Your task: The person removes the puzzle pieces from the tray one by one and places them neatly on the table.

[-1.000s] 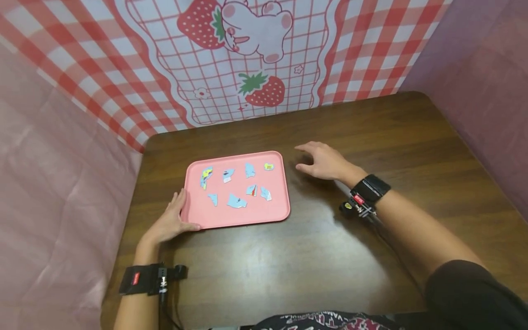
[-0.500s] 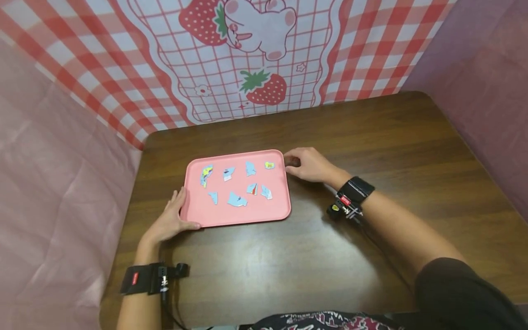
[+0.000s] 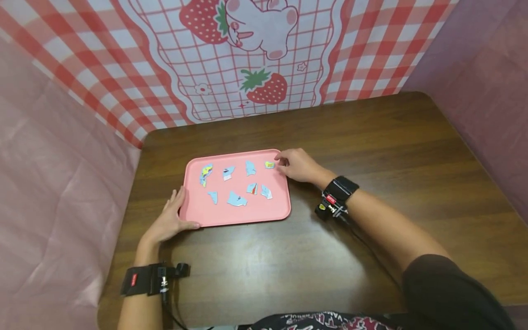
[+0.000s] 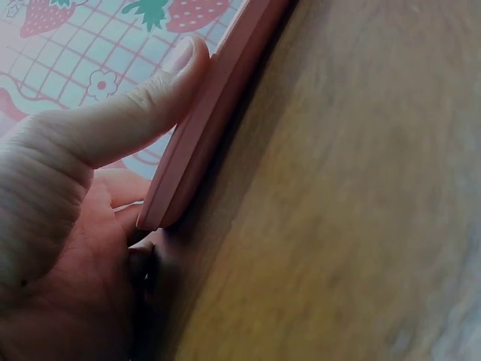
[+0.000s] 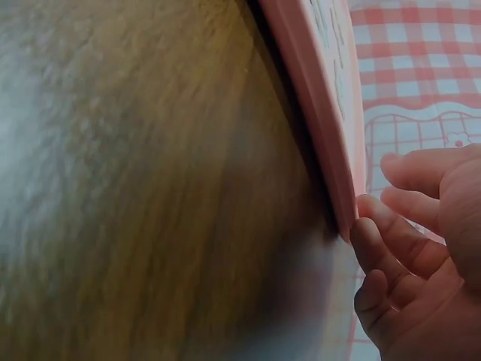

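A pink rectangular tray (image 3: 264, 211) lies on the wooden table, with several flat, irregular, light-blue printed pieces like puzzle pieces spread in two rough rows. My left hand (image 3: 167, 222) holds the tray's near left corner, thumb along the front rim and fingers at the left side; in the left wrist view the thumb (image 4: 143, 113) lies against the rim. My right hand (image 3: 301, 166) is over the tray's far right edge, its fingers bent loosely and apart. Closest to those fingertips is a small yellow-and-blue piece (image 3: 269, 165). The right wrist view shows the fingers (image 5: 391, 233) right at the rim.
Behind the table (image 3: 371, 247) hangs a red-and-white checked cloth (image 3: 363, 46) with strawberries. Pink fabric (image 3: 53, 192) covers the left side and more hangs at the right. Each wrist wears a black strap with a camera, and cables trail from them.
My right hand has moved left from the bare table to over the tray's right edge, near the yellow piece. My left hand stays at the corner, and the pieces keep their places.
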